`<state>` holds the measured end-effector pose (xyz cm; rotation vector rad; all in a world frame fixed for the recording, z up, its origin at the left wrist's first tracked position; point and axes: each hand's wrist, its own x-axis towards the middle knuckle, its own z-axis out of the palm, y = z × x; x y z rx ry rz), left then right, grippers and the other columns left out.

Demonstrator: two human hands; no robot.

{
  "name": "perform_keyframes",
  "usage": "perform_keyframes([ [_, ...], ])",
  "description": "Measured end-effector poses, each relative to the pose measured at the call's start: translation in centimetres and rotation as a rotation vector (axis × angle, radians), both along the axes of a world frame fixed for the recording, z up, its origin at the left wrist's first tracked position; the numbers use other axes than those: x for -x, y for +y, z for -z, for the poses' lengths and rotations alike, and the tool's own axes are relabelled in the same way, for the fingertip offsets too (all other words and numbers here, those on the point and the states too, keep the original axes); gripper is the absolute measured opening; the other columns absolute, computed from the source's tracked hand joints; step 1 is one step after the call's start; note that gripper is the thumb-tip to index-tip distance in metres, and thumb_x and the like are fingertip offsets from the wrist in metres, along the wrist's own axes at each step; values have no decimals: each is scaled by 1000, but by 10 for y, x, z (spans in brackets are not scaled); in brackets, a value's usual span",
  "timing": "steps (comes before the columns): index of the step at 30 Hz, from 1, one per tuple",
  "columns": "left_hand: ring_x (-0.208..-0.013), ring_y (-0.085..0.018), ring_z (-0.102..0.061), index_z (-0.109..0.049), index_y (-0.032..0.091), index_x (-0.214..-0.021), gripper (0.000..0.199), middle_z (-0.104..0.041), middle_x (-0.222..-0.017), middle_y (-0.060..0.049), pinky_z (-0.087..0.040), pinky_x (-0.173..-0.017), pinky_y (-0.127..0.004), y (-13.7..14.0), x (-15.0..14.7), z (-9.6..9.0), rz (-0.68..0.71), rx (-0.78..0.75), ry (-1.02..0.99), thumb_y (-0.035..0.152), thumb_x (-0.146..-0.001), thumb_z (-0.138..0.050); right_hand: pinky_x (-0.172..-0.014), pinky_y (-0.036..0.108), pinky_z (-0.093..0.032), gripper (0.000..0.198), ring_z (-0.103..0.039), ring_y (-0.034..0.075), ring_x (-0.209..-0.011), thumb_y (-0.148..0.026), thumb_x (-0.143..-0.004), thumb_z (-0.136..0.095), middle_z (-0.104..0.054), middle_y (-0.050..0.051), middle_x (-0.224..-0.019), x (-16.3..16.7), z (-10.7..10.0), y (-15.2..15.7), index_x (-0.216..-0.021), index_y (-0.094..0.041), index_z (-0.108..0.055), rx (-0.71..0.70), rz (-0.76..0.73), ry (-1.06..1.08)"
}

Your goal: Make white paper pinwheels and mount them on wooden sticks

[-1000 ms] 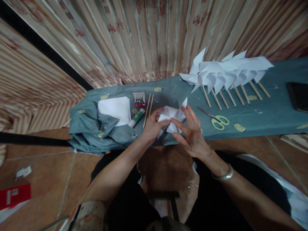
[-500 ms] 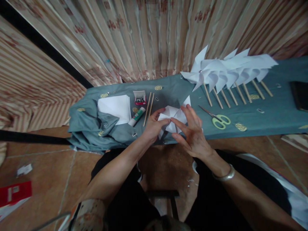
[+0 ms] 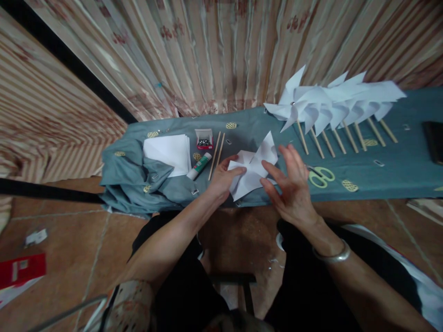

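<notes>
A white paper pinwheel [image 3: 254, 168] without a stick lies at the front of the cloth-covered table, its blades partly spread. My left hand [image 3: 222, 180] pinches its left side, thumb on top near the middle. At its right edge is my right hand [image 3: 290, 186], fingers spread apart; whether a fingertip touches the paper I cannot tell. Just left of my left hand lie two wooden sticks [image 3: 216, 157] and a green-and-white glue stick [image 3: 199, 166]. Behind the glue stick stands a small red box [image 3: 204, 139] of shiny metal pins. Green-handled scissors [image 3: 321, 177] are partly hidden by my right hand.
A row of finished white pinwheels [image 3: 332, 106] on wooden sticks lies at the back right. A stack of white paper [image 3: 168, 152] rests on the left of the blue-green tablecloth [image 3: 242, 124]. A dark object [image 3: 432, 140] sits at the far right, and a curtain [image 3: 224, 55] hangs behind.
My right hand has moved right, away from the pinwheel's middle, and its fingers have spread. The blades on that side have opened out. My left hand keeps its hold.
</notes>
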<state>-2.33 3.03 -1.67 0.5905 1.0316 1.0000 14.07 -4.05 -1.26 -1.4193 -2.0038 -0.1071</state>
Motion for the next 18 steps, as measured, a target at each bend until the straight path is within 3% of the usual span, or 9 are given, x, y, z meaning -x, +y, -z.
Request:
perform_keyframes([
  [7, -64, -14, -62, -61, 16, -94, 42, -67, -72, 2, -48, -72, -29, 4, 3, -4, -38, 42, -64, 8, -55, -76, -112, 57, -29, 62, -21, 33, -151, -11, -91, -44, -24, 9, -164, 13, 9, -9, -149, -31, -34, -11, -83, -131],
  [12, -63, -13, -61, -62, 15, -91, 38, -67, -72, 1, -48, -69, -28, 2, 2, -6, -19, 52, -105, 7, -57, -75, -112, 55, -30, 52, -21, 33, -151, -16, -91, -49, -27, 13, -163, 25, 19, -9, -142, -25, -43, 12, -99, -166],
  [18, -68, -13, -62, -63, 18, -104, 50, -69, -79, 3, -50, -75, -28, 5, 5, -4, -67, -104, -3, 8, -57, -75, -113, 59, -29, 65, -24, 36, -150, -28, -91, -57, -26, 13, -162, 13, 1, -7, -150, -28, -32, -43, -72, 9],
])
